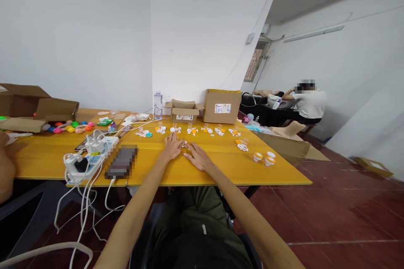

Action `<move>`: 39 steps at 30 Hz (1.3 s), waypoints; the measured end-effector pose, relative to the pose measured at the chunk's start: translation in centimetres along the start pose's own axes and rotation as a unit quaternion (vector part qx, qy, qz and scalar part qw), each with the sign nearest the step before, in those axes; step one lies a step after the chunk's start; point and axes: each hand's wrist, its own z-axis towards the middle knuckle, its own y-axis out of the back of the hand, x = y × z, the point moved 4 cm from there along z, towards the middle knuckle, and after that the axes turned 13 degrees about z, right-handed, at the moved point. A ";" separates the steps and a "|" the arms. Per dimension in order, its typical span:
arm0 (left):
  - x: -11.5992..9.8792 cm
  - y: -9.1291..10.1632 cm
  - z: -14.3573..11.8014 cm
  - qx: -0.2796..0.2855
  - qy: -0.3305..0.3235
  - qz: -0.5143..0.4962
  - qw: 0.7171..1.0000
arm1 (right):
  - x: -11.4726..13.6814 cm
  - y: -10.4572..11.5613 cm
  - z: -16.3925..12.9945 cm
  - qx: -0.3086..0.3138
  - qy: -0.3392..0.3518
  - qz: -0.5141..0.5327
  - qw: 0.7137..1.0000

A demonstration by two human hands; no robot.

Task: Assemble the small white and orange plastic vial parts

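Note:
My left hand (173,146) and my right hand (198,156) lie flat on the yellow table (221,168), fingers spread, side by side. Between their fingertips sit a few small white pieces (184,144); whether a finger touches them I cannot tell. Beyond the hands runs a row of small white and orange parts in clusters (192,130), with a blue-and-white cluster (144,133) at its left end. Three small orange-and-white capped pots (264,158) stand to the right of my right hand.
Two cardboard boxes (184,110) (221,106) and a clear bottle (158,105) stand at the table's far edge. A power strip with chargers and cables (85,162) and a phone lie left. Coloured toys (71,127) and an open box (28,107) far left. A person sits at back right (304,103).

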 end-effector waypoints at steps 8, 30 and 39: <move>0.2 1.1 0.0 -0.020 0.035 -0.025 0.999 | 0.7 0.4 -0.2 -0.002 -0.002 -0.012 1.000; 0.7 3.0 -0.7 0.070 0.225 0.018 0.972 | 1.1 1.0 -0.9 -0.094 0.055 -0.072 0.991; 0.7 2.8 -0.8 0.051 0.180 0.044 0.981 | 1.2 1.2 -1.2 -0.110 0.094 -0.075 0.987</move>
